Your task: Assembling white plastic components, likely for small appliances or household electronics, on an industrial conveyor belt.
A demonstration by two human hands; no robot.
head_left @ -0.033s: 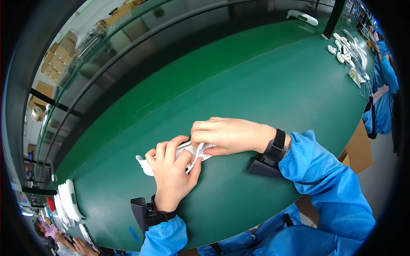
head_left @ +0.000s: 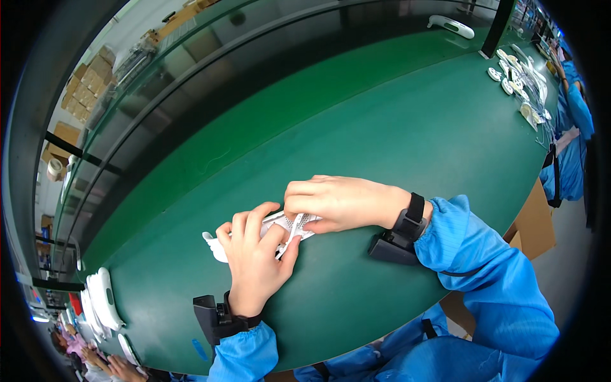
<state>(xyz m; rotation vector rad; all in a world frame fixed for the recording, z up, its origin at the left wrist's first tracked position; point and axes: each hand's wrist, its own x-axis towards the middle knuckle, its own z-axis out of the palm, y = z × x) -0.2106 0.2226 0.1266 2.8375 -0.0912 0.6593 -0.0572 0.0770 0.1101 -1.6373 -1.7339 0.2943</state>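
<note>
A white plastic housing lies on the green table in front of me, mostly covered by my hands. Its left end curves out past my fingers, and a grille of small holes shows in the gap between the hands. Across that gap runs a narrow white strip. My left hand is closed round the middle of the housing, with thumb and index finger close to the strip. From the right, my right hand reaches over and grips the far side with bent fingers and thumb. Its fingertips are partly hidden.
Several white housings stand at the table's left end. A pile of white parts with wires lies at the far right, near a co-worker in blue. One white housing rests at the back. An open cardboard box stands beyond the right edge.
</note>
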